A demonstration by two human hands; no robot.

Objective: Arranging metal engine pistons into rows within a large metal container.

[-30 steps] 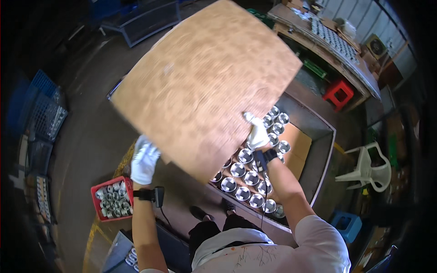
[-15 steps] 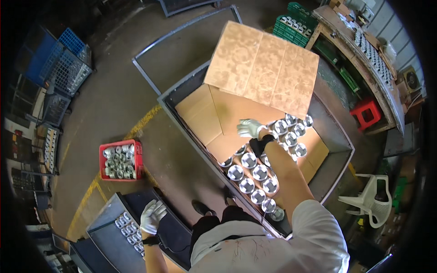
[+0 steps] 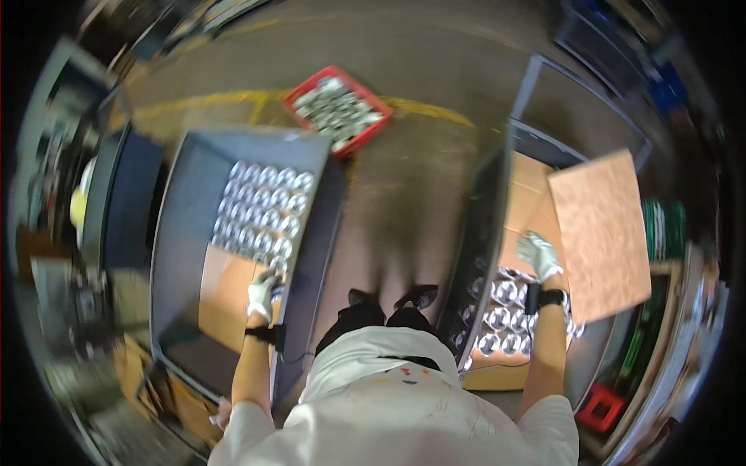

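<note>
My left hand, in a white glove, is low in the left grey bin, fingers curled round a round silvery metal part by the bin's right wall. Above it, rows of similar metal parts stand beside a brown cardboard sheet. My right hand, also gloved, hovers above the right bin with fingers stretched and nothing in them. Below that hand, shiny round parts sit on cardboard. A large cardboard sheet leans up just right of it.
Ahead on the floor stands a red crate heaped with metal parts. A yellow line crosses the floor. Right of the right bin are a red stool and a green crate. A metal frame rises behind that bin.
My view has swung left, bringing the left bin fully into sight. My left hand has come down among its parts and closed. My right hand remains open over the right bin.
</note>
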